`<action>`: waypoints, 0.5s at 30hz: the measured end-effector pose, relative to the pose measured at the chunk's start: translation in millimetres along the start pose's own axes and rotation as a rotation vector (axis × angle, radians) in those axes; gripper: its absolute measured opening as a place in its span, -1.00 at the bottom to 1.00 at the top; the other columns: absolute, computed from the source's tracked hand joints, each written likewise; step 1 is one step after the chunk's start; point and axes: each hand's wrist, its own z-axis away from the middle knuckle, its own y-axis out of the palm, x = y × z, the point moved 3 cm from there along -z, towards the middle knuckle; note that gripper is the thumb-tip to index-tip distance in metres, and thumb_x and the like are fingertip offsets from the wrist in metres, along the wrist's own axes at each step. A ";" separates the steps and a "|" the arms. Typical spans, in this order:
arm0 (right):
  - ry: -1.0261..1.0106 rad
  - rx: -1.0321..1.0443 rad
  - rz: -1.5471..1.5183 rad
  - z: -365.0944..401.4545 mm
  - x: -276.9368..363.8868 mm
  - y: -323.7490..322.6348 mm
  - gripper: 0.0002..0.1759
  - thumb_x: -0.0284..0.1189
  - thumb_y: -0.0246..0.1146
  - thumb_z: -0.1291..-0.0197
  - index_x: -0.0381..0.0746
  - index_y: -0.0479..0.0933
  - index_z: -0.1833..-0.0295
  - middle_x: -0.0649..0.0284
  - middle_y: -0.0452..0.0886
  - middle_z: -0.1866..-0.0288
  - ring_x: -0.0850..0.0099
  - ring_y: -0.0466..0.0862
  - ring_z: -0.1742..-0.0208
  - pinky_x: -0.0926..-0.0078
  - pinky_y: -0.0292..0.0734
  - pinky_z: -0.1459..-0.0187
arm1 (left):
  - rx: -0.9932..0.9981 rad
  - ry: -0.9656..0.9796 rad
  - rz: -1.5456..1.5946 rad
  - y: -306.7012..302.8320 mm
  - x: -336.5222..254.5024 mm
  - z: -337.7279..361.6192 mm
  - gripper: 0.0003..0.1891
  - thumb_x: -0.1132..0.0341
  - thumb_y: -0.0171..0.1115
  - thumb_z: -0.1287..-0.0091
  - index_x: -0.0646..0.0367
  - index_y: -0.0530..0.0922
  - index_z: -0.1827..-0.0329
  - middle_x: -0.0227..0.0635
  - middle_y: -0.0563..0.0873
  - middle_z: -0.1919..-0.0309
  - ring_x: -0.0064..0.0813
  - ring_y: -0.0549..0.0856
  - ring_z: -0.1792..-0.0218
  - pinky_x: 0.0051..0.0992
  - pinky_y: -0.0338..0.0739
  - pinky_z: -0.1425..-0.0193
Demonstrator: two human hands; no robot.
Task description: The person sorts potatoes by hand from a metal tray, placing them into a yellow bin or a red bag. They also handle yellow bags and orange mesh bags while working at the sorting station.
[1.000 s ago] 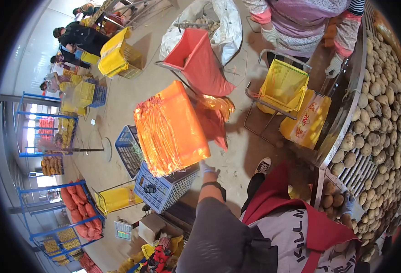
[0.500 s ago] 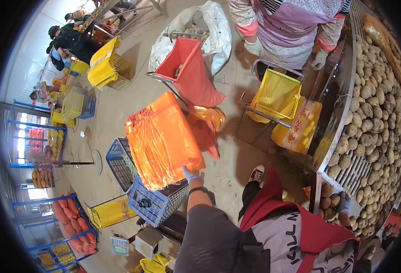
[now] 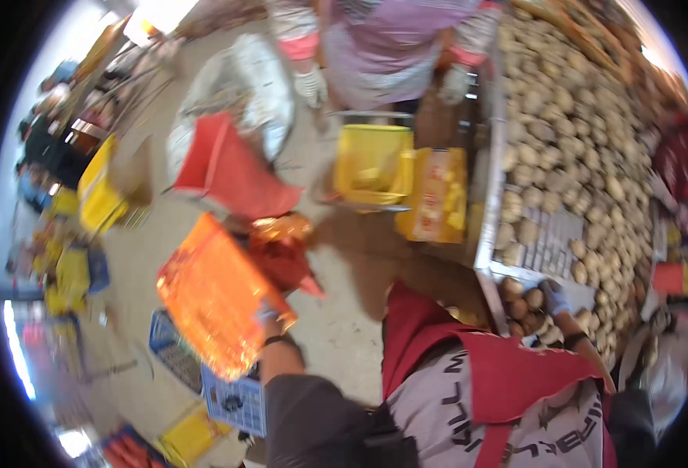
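Note:
My left hand (image 3: 268,310), in a pale bluish glove, grips the near right edge of a stack of shiny orange bags (image 3: 215,292). The stack lies tilted over blue plastic crates (image 3: 235,402). My right hand (image 3: 553,298), also gloved, is at the corner of the metal sorting table, beside several darker potatoes (image 3: 522,304). Motion blur hides whether its fingers hold anything. Pale potatoes (image 3: 570,132) cover the table (image 3: 494,171) in a thick layer.
Across from me stands a co-worker (image 3: 383,54) in white gloves. A yellow bag on a metal frame (image 3: 374,164) is in front of them. A red bag (image 3: 231,168) and a white sack (image 3: 262,93) stand on the floor. A yellow bag (image 3: 101,183) is farther left.
My view has turned to the right, so the surroundings sit farther left. My left hand reaches further onto the orange stack. My right hand has come clearly into view by the potatoes.

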 end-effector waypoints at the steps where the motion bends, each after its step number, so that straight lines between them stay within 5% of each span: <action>1: -0.062 0.013 0.082 11.2 15.6 -7.3 -0.60 -0.18 0.03 -0.34 -0.31 0.55 0.11 0.09 0.62 0.16 0.29 0.57 0.11 0.34 0.44 0.01 | -0.162 -0.049 -0.060 -16.4 -41.4 11.6 -0.47 -0.18 0.03 -0.27 -0.08 0.38 -0.19 -0.24 0.52 -0.04 -0.21 0.49 -0.08 0.08 0.34 -0.03; 2: -0.133 0.036 0.166 19.6 45.2 -11.2 -0.59 -0.18 0.04 -0.33 -0.31 0.56 0.06 0.06 0.63 0.10 0.24 0.58 0.03 0.33 0.43 -0.06 | -0.265 -0.112 -0.063 -23.3 -72.6 17.1 -0.42 -0.19 0.04 -0.26 -0.08 0.33 -0.24 -0.21 0.48 -0.10 -0.18 0.47 -0.12 0.09 0.33 -0.04; 4: 0.089 0.077 0.012 38.3 89.3 -18.1 -0.58 -0.18 0.05 -0.34 -0.27 0.55 -0.07 0.11 0.61 -0.08 0.29 0.59 -0.10 0.39 0.42 -0.14 | -0.465 -0.259 -0.098 -30.8 -114.6 40.8 -0.31 -0.22 0.06 -0.24 -0.08 0.25 -0.35 -0.15 0.41 -0.23 -0.14 0.43 -0.21 0.12 0.31 -0.07; 5: 0.084 0.045 0.022 36.8 82.4 -16.9 -0.62 -0.22 0.09 -0.31 -0.25 0.56 -0.06 0.10 0.64 0.00 0.26 0.61 -0.06 0.40 0.44 -0.12 | -0.530 -0.325 -0.098 -29.7 -127.1 58.3 -0.26 -0.24 0.07 -0.22 -0.07 0.20 -0.40 -0.12 0.38 -0.29 -0.12 0.41 -0.25 0.14 0.30 -0.08; 9: 0.018 -0.001 0.073 36.2 70.7 -14.4 -0.61 -0.22 0.11 -0.29 -0.26 0.54 -0.07 0.06 0.65 0.03 0.19 0.61 -0.04 0.36 0.46 -0.10 | -0.345 -0.343 0.002 -3.1 -146.2 62.9 -0.19 -0.34 0.09 -0.15 -0.06 0.21 -0.37 -0.15 0.38 -0.29 -0.12 0.47 -0.17 0.03 0.35 -0.02; 10: -0.013 0.042 0.051 38.3 78.9 -16.2 -0.61 -0.22 0.11 -0.27 -0.26 0.54 -0.06 0.01 0.63 0.02 0.11 0.60 -0.05 0.30 0.45 -0.10 | -0.289 -0.285 0.040 5.9 -142.4 59.3 -0.19 -0.36 0.10 -0.13 -0.04 0.24 -0.33 -0.19 0.44 -0.19 -0.15 0.50 -0.11 0.01 0.37 0.03; 11: -0.156 -0.144 0.260 30.2 47.1 -10.2 -0.64 -0.24 0.10 -0.27 -0.26 0.54 -0.04 0.01 0.64 0.05 0.09 0.60 -0.02 0.26 0.46 -0.07 | -0.208 -0.307 0.073 17.1 -141.8 57.0 -0.22 -0.34 0.11 -0.14 -0.03 0.26 -0.30 -0.23 0.47 -0.02 -0.22 0.51 0.00 -0.03 0.40 0.08; 13: -0.098 -0.117 0.078 25.3 37.7 -9.7 -0.71 -0.29 0.10 -0.27 -0.26 0.54 0.04 0.03 0.66 0.19 0.09 0.63 0.09 0.24 0.48 0.02 | -0.144 -0.274 0.055 34.4 -139.3 56.6 -0.34 -0.18 0.19 -0.16 -0.03 0.29 -0.23 -0.23 0.52 0.27 -0.21 0.56 0.35 -0.11 0.44 0.37; 15: -0.132 -0.174 -0.097 31.5 47.6 -15.6 -0.83 -0.40 0.10 -0.29 -0.27 0.53 0.17 0.15 0.65 0.30 0.37 0.62 0.26 0.43 0.51 0.16 | -0.182 -0.301 0.031 41.0 -123.5 30.3 -0.44 0.00 0.27 -0.18 -0.07 0.29 -0.19 -0.17 0.57 0.38 -0.17 0.59 0.55 -0.13 0.41 0.59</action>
